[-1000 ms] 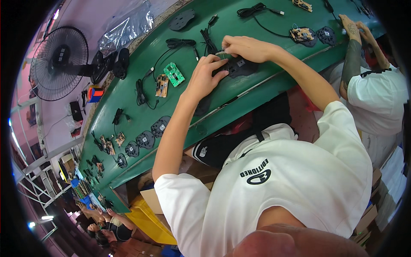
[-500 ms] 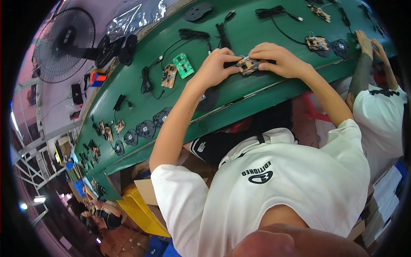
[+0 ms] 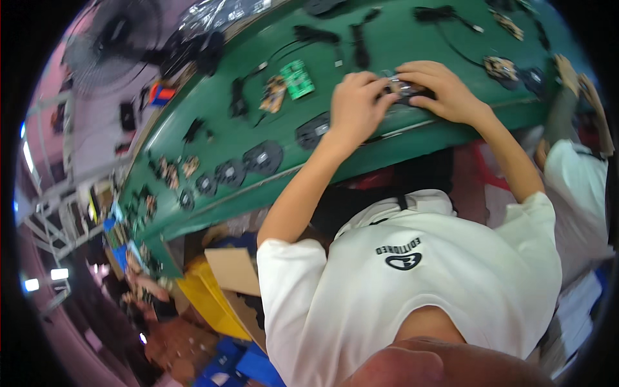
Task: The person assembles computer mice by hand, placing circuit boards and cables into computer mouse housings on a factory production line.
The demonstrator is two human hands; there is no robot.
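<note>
Green tabletop (image 3: 393, 39) is extending beneath; left fingers (image 3: 373, 85) and right fingers (image 3: 419, 76) are pinching a blurred part (image 3: 402, 91); shirt lettering (image 3: 402, 260) is showing below them.

Head view: wide fisheye, left one of a pair worn side by side on the head. Looks steeply down onto the long green-topped table (image 3: 400, 45), which crosses aslant, edges bowing toward the dark round rim. Nearest the lens: wearer's white short-sleeved shirt (image 3: 348, 277), near side of table, seen from above. Bare left hand (image 3: 358, 106) and bare right hand (image 3: 445, 90) at middle range, over table. Reach is broad: black round-caged fan (image 3: 116, 32) beyond table's far edge, yellow box-shaped bin (image 3: 209, 303) below its near edge.
</note>
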